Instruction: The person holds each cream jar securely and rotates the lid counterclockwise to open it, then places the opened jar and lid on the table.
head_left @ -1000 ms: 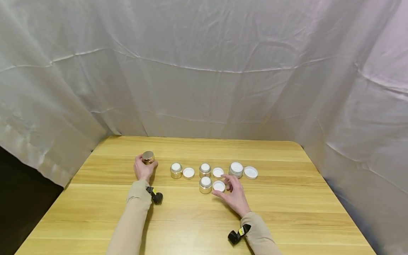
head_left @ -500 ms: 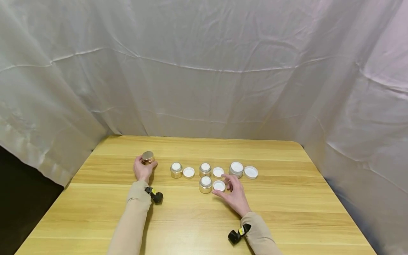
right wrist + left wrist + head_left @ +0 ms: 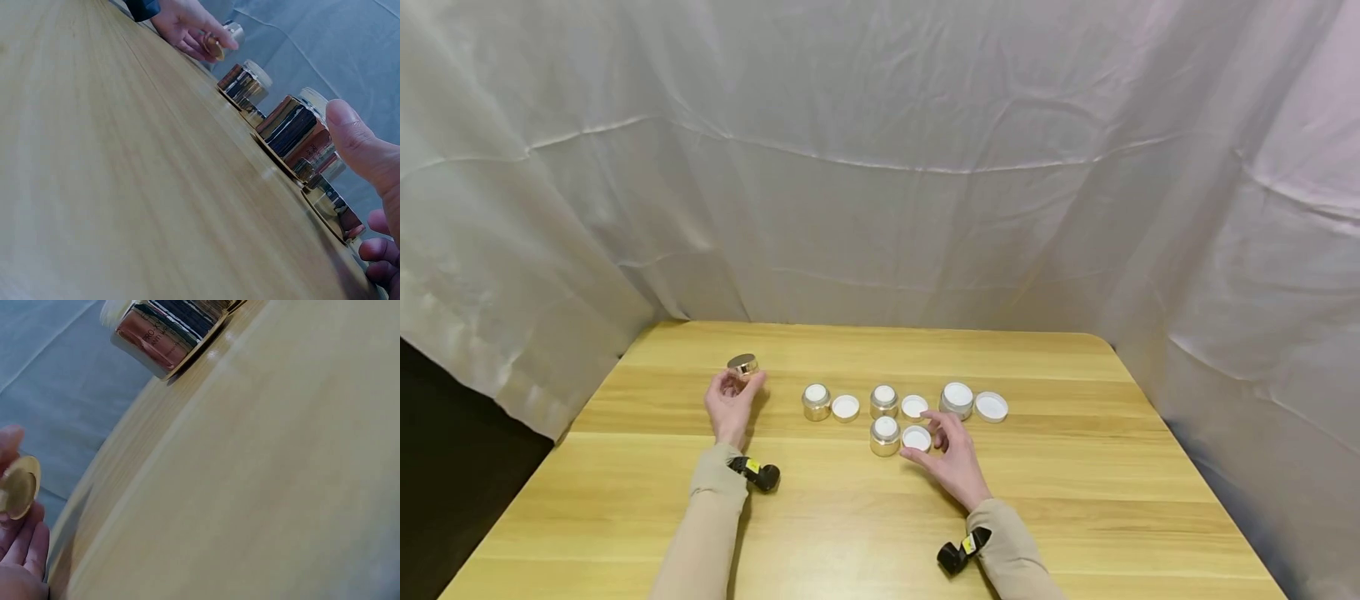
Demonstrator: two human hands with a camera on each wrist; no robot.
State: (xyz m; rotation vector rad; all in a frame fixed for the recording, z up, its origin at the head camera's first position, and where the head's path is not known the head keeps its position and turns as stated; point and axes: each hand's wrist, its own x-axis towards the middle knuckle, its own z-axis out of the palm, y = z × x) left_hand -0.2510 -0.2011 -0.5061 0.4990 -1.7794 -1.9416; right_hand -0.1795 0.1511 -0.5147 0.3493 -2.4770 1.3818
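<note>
My left hand point(image 3: 732, 408) grips a small cosmetic jar with a shiny gold lid point(image 3: 743, 363), held tilted at the table's left. Its round gold base point(image 3: 19, 490) shows in the left wrist view. My right hand point(image 3: 953, 462) arches over an upturned lid point(image 3: 916, 438) with a white inside, thumb and fingers spread about it. In the right wrist view the thumb stands apart from that lid point(image 3: 331, 209), and curved fingers point(image 3: 378, 250) lie close by its edge. Left of this lid stands an uncovered gold jar point(image 3: 885, 437) with a white top.
Behind stands a row of uncovered jars, a left one point(image 3: 816, 402), a middle one point(image 3: 883, 401) and a wider right one point(image 3: 957, 401). Each has an upturned lid on its right, such as the far right lid point(image 3: 991, 407). A grey curtain point(image 3: 880, 242) hangs behind the wooden table point(image 3: 1075, 467).
My left hand has drawn slightly left and toward me, and the lidded jar in it has tipped from upright to tilted. The right hand has stayed in place.
</note>
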